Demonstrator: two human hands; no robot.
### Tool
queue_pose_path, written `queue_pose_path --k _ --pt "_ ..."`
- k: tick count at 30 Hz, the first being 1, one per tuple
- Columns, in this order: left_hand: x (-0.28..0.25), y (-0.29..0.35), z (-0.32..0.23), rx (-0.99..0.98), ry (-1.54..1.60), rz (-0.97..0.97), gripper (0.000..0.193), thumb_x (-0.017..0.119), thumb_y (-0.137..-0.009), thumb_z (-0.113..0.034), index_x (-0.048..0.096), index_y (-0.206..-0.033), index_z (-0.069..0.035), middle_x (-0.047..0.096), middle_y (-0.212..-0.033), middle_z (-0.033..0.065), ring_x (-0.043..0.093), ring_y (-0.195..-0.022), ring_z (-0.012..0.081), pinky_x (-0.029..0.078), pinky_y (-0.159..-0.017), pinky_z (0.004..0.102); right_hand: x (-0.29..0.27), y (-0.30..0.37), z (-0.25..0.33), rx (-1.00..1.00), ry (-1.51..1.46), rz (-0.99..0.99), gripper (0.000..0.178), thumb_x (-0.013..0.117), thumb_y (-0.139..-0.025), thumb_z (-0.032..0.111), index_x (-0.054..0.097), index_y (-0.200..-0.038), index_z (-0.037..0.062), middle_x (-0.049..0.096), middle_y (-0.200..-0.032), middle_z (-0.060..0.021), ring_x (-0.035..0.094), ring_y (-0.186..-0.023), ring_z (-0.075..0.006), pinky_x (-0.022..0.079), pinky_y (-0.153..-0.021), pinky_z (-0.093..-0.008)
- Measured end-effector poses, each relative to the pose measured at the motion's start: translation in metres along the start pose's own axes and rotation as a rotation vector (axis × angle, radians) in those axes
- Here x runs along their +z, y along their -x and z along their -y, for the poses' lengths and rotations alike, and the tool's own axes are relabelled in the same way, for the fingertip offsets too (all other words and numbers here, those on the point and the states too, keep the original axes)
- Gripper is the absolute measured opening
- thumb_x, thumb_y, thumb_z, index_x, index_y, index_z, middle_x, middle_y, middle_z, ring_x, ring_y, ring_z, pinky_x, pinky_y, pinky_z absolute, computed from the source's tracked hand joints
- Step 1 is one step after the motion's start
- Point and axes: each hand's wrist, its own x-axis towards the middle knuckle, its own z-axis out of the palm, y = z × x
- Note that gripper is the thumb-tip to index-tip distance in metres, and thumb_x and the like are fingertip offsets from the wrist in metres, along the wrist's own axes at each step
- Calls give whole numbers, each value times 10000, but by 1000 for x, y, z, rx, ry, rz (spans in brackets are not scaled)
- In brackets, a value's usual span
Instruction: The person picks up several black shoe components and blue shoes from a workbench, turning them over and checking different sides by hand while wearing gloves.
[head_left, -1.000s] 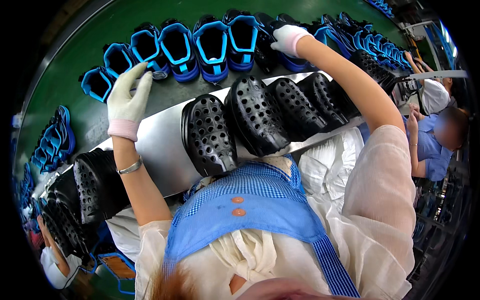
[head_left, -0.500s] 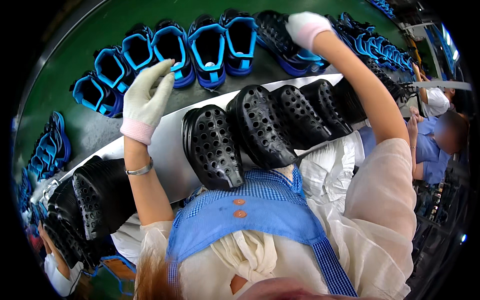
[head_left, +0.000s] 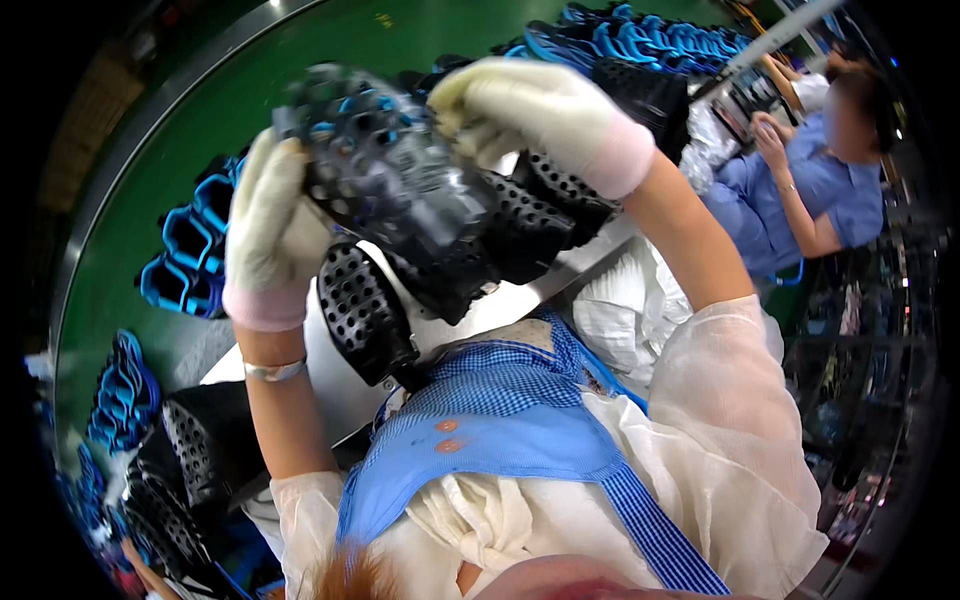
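A black perforated plastic shoe insert [head_left: 390, 165], smeared by motion, is raised in front of me between my two gloved hands. My left hand [head_left: 275, 225] is closed at its left edge. My right hand [head_left: 545, 115] has curled fingers at its upper right edge; their exact contact is blurred. Just below, another perforated insert [head_left: 365, 310] stands beside my apron. More black inserts [head_left: 530, 215] lie in a row to the right, partly covered by the raised one and my right hand. Blue-trimmed black shoes [head_left: 190, 240] stand beyond my left hand, the others mostly hidden.
The green table [head_left: 215, 100] has a metal rim curving round the left. Many blue shoes [head_left: 640, 40] line the far right, and another group [head_left: 125, 390] stands left. Stacked inserts [head_left: 195, 440] are at lower left. A person in blue [head_left: 800, 190] sits at right.
My right hand has come back from the far shoes toward the middle. A perforated insert is now raised between both hands. The view has shifted, and the near insert stack looks smaller.
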Motion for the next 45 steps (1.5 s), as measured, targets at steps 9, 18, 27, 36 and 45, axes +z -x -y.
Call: queue_pose_path --k 9,18,27,36,45 --pt "59 -22 21 -73 242 36 242 413 -1006 -157 476 -1181 -1 565 -1172 134 578 -1077 229 504 -909 372 16 52 -26 -696 747 -541 660 779 -669 249 529 -1252 64 578 -1148 -164 559 -1106 -312 479 -927 -369" --pt "67 -19 23 -191 -168 49 473 441 -982 -179 347 -1354 97 527 -1210 227 601 -1058 280 520 -882 351 -68 85 -15 -498 1048 -1118 518 676 -706 193 584 -1183 13 645 -1048 -179 636 -980 -269 477 -893 -348" --pt "30 -19 22 -261 -282 -27 429 420 -995 -193 408 -1320 87 573 -1159 187 624 -1005 233 540 -837 305 -148 81 -64 172 1204 -1097 549 571 -791 566 665 -1081 110 690 -960 -162 656 -937 -329 497 -844 -416" --pt "-19 23 -10 -216 -396 -81 378 508 -968 -262 551 -1227 10 621 -1097 129 644 -945 183 529 -844 296 -127 44 -57 -529 820 -621 298 534 -872 38 568 -1152 -56 630 -1153 -171 619 -1033 -237 469 -941 -331" --pt "-145 55 -12 -48 -1713 -672 335 617 -839 -318 651 -1110 -123 612 -1072 130 631 -915 248 509 -841 327 -40 3 -3 -422 951 -526 338 556 -913 36 546 -1241 -45 610 -1183 -126 588 -1073 -186 454 -941 -304"
